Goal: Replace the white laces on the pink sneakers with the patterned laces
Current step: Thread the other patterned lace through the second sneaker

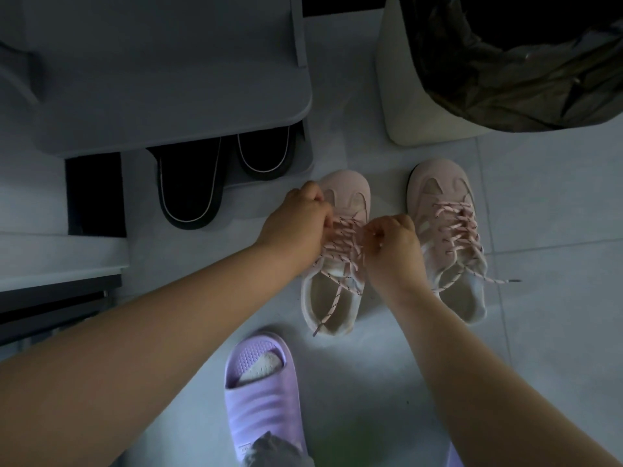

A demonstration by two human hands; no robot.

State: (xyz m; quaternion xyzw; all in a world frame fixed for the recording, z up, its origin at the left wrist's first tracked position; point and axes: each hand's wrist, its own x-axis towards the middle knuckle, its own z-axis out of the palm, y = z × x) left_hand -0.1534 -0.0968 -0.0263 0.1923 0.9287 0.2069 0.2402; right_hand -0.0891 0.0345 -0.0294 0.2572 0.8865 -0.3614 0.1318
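Observation:
Two pink sneakers stand side by side on the tiled floor, toes pointing away from me. The left sneaker (pixel 347 193) carries a pink patterned lace (pixel 340 261) crossed up its front, with loose ends trailing into its opening. My left hand (pixel 296 224) pinches that lace at the shoe's left side near the upper crossings. My right hand (pixel 392 244) pinches the lace at the shoe's right side. The right sneaker (pixel 441 193) is fully threaded with a second patterned lace (pixel 455 230), whose ends hang loose over the heel and floor. No white laces are in view.
A lilac slide sandal (pixel 263 396) on my foot sits on the near floor. Two black slippers (pixel 192 187) lie under a grey shoe rack shelf (pixel 168 79) at upper left. A white bin with a black liner (pixel 505 62) stands at upper right.

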